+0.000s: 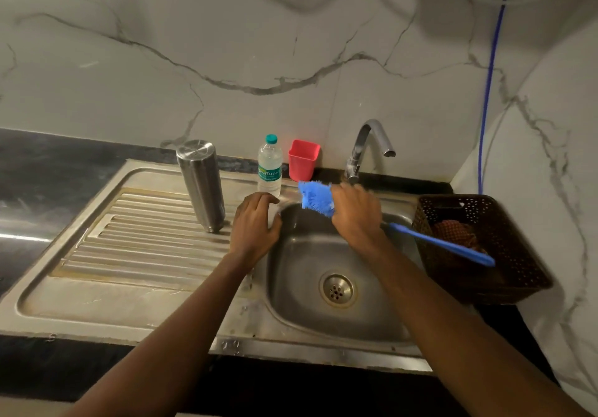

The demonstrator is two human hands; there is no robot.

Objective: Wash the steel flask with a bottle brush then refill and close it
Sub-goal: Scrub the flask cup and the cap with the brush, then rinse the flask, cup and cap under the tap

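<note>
A person stands at a steel sink (304, 326), both bare arms reaching out over it. The right hand (356, 212) grips a blue bottle brush (315, 196) just behind its head. The bristles stick out to the left of the curled fingers, and the long handle (440, 242) runs back past the wrist, crossing in front of a brown plastic basket (524, 264) that holds a patterned cloth (454, 232).

The left hand (254, 225) hovers at the basin's left rim with its fingers bent downward. Something pale shows between thumb and forefinger, but it cannot be told whether the hand grasps anything.

The steel flask (201, 187) stands upright on the ribbed drainboard (136, 235), just to the left of the left hand's fingers and clear of them, with neither hand on it. A capped plastic water bottle (269, 170) stands just beyond the left fingertips. A red cup (303, 159) sits behind the brush head, against the marble wall.

The curved tap (365, 143) rises beyond the right hand's knuckles, its spout turned to the right. The drain (336, 289) lies in the basin below the right wrist. A blue cord (490, 77) hangs down the wall in the far right corner.
</note>
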